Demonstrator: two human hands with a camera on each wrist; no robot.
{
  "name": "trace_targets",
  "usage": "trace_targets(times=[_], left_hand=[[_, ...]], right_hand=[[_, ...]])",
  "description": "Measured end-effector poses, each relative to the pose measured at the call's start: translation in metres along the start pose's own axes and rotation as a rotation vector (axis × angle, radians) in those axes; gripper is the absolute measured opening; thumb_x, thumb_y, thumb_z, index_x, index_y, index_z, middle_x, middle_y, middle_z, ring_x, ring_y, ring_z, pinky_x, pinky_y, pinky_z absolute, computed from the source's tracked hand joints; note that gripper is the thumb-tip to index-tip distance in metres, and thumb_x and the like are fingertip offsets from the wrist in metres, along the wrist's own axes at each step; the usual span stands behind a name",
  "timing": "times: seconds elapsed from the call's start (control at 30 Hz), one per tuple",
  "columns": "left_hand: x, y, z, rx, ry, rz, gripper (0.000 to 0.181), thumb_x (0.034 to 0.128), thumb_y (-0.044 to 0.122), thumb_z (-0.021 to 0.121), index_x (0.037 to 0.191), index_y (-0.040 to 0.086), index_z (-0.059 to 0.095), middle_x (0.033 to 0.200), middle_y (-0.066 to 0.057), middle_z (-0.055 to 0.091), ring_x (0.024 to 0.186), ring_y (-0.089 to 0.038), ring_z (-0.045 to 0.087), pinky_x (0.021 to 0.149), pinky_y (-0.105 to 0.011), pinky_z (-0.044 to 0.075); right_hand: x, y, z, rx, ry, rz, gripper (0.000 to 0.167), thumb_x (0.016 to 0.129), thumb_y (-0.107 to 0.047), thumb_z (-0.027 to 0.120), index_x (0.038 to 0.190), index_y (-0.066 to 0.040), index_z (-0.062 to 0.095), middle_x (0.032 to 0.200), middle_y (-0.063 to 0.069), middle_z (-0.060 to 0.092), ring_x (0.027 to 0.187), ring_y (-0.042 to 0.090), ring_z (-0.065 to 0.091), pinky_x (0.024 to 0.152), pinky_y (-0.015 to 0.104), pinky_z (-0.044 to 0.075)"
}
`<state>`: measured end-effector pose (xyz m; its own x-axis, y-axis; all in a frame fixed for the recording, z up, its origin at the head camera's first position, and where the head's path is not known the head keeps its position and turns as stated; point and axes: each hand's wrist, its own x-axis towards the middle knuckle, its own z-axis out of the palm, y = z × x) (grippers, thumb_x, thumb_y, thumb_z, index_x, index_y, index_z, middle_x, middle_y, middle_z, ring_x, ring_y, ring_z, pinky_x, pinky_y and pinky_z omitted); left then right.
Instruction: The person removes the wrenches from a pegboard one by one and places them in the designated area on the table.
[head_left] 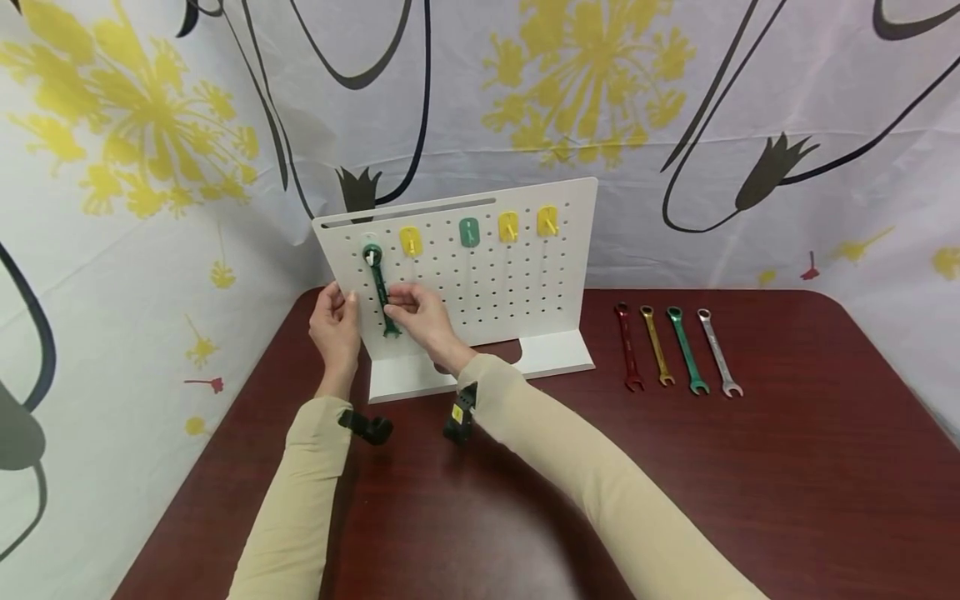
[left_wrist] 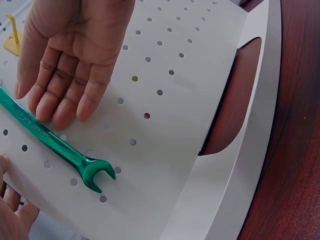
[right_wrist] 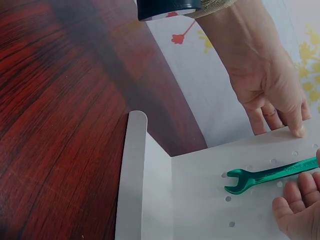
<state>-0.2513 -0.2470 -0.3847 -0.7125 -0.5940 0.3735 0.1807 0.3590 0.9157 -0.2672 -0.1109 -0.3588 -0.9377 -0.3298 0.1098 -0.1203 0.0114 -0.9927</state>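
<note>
A green combination wrench [head_left: 382,292] hangs by its ring end from a white hook [head_left: 371,257] at the left of a white pegboard [head_left: 480,283]. Its open end points down, plain in the left wrist view [left_wrist: 60,147]. My left hand [head_left: 335,329] grips the board's left edge; in the right wrist view its thumb [right_wrist: 298,131] lies on the front face, other fingers partly hidden behind. My right hand [head_left: 423,317] is beside the wrench's handle, its loosely bent fingers [left_wrist: 62,95] along the right side. The exact contact with the handle is partly hidden.
Yellow hooks [head_left: 411,242] and a green hook [head_left: 469,232] line the board's upper part. Right of the stand, red [head_left: 627,346], yellow [head_left: 657,346], green [head_left: 686,350] and silver [head_left: 718,352] wrenches lie on the dark red table [head_left: 810,467]. A patterned curtain [head_left: 480,108] stands behind.
</note>
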Motion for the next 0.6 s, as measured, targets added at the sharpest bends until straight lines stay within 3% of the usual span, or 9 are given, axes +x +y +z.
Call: trace_targets(times=[0.6], left_hand=[[0.0019,-0.0026,-0.0002,-0.019,0.007,0.000,0.031,0.0920,0.015,0.060,0.122,0.006,0.060,0.113,-0.013,0.065,0.100,-0.019,0.062,0.087,-0.036,0.050]], right_hand=[[0.0018,-0.0012,0.0088,-0.059,0.059,0.003,0.018,0.089,-0.006,0.062,0.106,0.000,0.063,0.092,0.005,0.060,0.079,0.007,0.051,0.064,0.015,0.043]])
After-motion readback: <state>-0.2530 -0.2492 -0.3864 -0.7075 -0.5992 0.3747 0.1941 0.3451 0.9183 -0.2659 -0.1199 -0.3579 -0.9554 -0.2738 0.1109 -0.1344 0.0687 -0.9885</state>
